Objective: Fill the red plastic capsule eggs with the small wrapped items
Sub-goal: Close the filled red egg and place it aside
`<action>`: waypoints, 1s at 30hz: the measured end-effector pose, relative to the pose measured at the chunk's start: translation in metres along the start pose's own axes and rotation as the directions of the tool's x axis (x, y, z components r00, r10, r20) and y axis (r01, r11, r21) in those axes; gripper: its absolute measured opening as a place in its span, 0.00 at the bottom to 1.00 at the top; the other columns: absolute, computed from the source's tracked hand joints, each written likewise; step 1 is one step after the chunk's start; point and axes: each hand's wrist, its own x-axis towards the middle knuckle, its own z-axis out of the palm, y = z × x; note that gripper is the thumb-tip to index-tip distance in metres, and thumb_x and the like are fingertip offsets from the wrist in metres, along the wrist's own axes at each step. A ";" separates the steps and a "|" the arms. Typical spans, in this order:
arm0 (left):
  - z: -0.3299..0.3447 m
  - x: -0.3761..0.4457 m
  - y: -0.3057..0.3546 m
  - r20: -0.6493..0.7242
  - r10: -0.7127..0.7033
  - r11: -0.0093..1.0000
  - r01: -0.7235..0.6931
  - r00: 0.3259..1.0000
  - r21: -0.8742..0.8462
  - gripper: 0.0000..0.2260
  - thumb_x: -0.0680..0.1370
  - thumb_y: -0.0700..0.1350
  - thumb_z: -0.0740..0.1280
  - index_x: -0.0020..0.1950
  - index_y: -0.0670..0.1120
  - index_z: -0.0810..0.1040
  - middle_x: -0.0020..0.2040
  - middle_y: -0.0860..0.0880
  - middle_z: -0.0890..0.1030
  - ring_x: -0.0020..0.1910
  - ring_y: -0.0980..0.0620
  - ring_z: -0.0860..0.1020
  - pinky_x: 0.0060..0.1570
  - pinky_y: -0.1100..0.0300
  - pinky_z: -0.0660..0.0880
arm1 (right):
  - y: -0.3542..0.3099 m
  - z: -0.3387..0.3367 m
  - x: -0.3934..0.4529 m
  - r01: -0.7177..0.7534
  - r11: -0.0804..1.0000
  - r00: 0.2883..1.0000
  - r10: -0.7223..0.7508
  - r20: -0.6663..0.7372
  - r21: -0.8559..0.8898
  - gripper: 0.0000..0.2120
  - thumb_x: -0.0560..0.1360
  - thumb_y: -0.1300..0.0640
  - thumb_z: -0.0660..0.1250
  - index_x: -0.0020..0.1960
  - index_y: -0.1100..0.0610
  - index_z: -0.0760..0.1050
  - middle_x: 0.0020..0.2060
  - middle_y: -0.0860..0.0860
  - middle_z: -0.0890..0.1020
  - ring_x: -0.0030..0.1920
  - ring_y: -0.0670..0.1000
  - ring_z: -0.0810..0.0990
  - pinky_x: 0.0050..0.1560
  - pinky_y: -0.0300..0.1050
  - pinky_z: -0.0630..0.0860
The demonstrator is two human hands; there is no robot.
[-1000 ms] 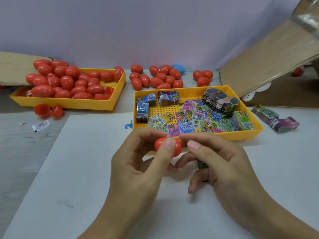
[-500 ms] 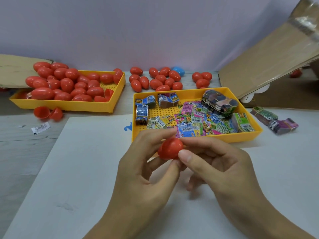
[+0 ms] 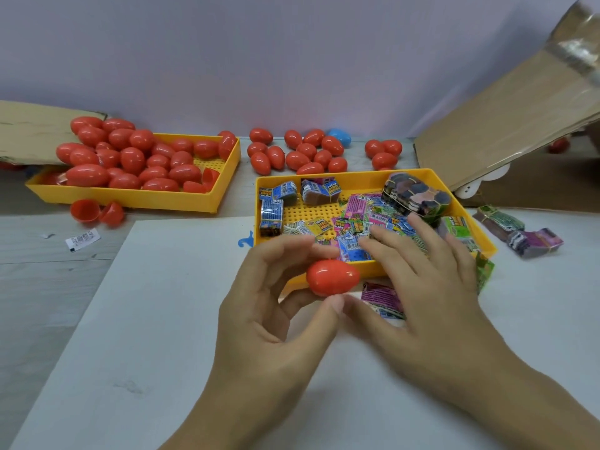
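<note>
My left hand (image 3: 269, 319) pinches a closed red capsule egg (image 3: 332, 277) between thumb and fingers, just in front of the near yellow tray (image 3: 354, 178). That tray holds several small wrapped items (image 3: 360, 222) in blue, pink and green. My right hand (image 3: 431, 287) reaches with spread straight fingers over the tray's near edge, above the wrappers. A pink wrapped item (image 3: 383, 298) lies on the white sheet under my right palm, and a green one (image 3: 485, 271) shows beside that hand.
A second yellow tray (image 3: 130, 198) at the left is piled with red eggs (image 3: 130, 157). More red eggs (image 3: 302, 154) and a blue egg (image 3: 341, 138) lie along the wall. Two open egg halves (image 3: 97, 211), a paper scrap (image 3: 82, 238), wrapped bundles (image 3: 519, 233) and a cardboard flap (image 3: 506, 125) surround the workspace.
My right hand let go of the egg and moved right and forward over the wrappers tray, fingers spread. My left hand kept the egg, now closed and lying sideways.
</note>
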 end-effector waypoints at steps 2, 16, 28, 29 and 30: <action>-0.001 0.000 -0.001 -0.027 -0.007 1.000 0.007 1.000 0.017 0.20 0.72 0.39 0.72 0.63 0.48 0.78 0.57 0.47 0.82 0.60 0.45 0.81 0.54 0.61 0.79 | 0.003 0.001 0.000 -0.005 1.000 1.000 0.005 0.018 -0.024 0.31 0.73 0.31 0.54 0.65 0.48 0.76 0.70 0.47 0.73 0.77 0.55 0.57 0.74 0.53 0.47; 0.002 0.002 0.000 -0.068 -0.066 0.998 0.067 0.996 0.010 0.16 0.71 0.30 0.70 0.50 0.50 0.82 0.49 0.50 0.84 0.51 0.51 0.85 0.51 0.65 0.79 | 0.007 0.000 0.011 -0.035 0.964 0.985 0.079 -0.155 0.265 0.07 0.69 0.43 0.70 0.43 0.46 0.81 0.53 0.38 0.78 0.62 0.43 0.70 0.62 0.33 0.52; 0.001 0.003 0.002 -0.128 -0.134 0.991 0.136 0.983 0.014 0.10 0.71 0.42 0.76 0.50 0.51 0.83 0.50 0.49 0.84 0.51 0.47 0.84 0.47 0.56 0.82 | 0.004 -0.007 0.008 0.050 0.804 0.932 0.175 -0.316 0.592 0.04 0.71 0.51 0.71 0.44 0.44 0.78 0.46 0.40 0.82 0.55 0.49 0.79 0.59 0.61 0.73; 0.001 0.003 0.004 -0.129 -0.148 0.989 0.148 0.981 -0.005 0.12 0.71 0.43 0.77 0.52 0.53 0.82 0.51 0.49 0.83 0.51 0.46 0.84 0.43 0.54 0.83 | 0.003 -0.008 0.007 0.100 0.823 0.923 0.133 -0.362 0.558 0.04 0.72 0.52 0.71 0.45 0.45 0.78 0.47 0.41 0.81 0.55 0.49 0.79 0.58 0.59 0.74; 0.001 0.003 0.007 -0.125 -0.159 0.987 0.157 0.979 -0.028 0.14 0.70 0.45 0.76 0.54 0.54 0.81 0.52 0.49 0.83 0.50 0.45 0.83 0.39 0.52 0.83 | 0.001 -0.009 0.006 0.160 0.850 0.910 0.070 -0.409 0.502 0.04 0.74 0.52 0.71 0.47 0.47 0.77 0.48 0.42 0.81 0.54 0.50 0.79 0.56 0.55 0.75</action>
